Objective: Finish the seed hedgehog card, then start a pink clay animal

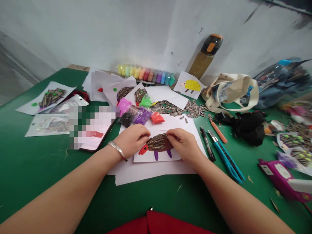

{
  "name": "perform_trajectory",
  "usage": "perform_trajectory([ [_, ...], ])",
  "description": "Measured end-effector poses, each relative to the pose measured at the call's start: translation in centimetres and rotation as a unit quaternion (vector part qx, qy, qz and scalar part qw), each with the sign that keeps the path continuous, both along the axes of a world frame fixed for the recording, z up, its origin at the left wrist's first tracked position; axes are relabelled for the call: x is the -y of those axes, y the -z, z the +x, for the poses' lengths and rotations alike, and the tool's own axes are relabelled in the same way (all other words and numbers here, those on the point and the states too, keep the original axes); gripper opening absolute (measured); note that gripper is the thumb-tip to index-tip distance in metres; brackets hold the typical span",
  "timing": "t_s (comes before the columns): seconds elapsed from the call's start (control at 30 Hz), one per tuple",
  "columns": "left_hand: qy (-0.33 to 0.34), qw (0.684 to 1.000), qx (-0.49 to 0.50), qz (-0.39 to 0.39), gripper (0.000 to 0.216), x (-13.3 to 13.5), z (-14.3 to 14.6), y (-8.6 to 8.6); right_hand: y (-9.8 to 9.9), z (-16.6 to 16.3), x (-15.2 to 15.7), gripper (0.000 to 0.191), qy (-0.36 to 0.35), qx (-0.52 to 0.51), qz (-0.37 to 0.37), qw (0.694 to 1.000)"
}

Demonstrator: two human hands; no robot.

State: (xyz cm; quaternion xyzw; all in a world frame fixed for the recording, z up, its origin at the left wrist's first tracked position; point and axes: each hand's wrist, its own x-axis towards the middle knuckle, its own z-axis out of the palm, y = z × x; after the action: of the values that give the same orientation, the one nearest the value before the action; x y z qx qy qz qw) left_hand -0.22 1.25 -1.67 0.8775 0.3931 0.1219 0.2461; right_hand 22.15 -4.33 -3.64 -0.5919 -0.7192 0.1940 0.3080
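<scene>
- While both forearms reach in from the near side, the left hand (131, 139) bends inward, fingers curled beside the animal picture (159, 143); whether it grips anything cannot be told.
- The right hand (184, 143) brings thumb and fingertips together over the animal's back; any seed between them is too small to make out.
- The picture lies between the hands on white sheets (156, 169) on the green bench (36, 162).
- Coloured packets (142, 115) and loose seeds (197, 109) crowd beyond; a pen (207, 144) and blue cutter (226, 157) lie rightward.

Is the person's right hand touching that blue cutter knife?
Apart: the head view shows the black pen and bare green table between the right hand and the blue cutter knife.
</scene>
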Motion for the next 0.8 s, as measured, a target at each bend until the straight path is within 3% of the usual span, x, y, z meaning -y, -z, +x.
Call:
perform_trajectory([
  [0.8, 0.006, 1.0, -0.008, -0.005, 0.017, 0.07, 0.07, -0.05, 0.58, -0.52, 0.26, 0.018, -0.03, 0.103, 0.064, 0.992],
])
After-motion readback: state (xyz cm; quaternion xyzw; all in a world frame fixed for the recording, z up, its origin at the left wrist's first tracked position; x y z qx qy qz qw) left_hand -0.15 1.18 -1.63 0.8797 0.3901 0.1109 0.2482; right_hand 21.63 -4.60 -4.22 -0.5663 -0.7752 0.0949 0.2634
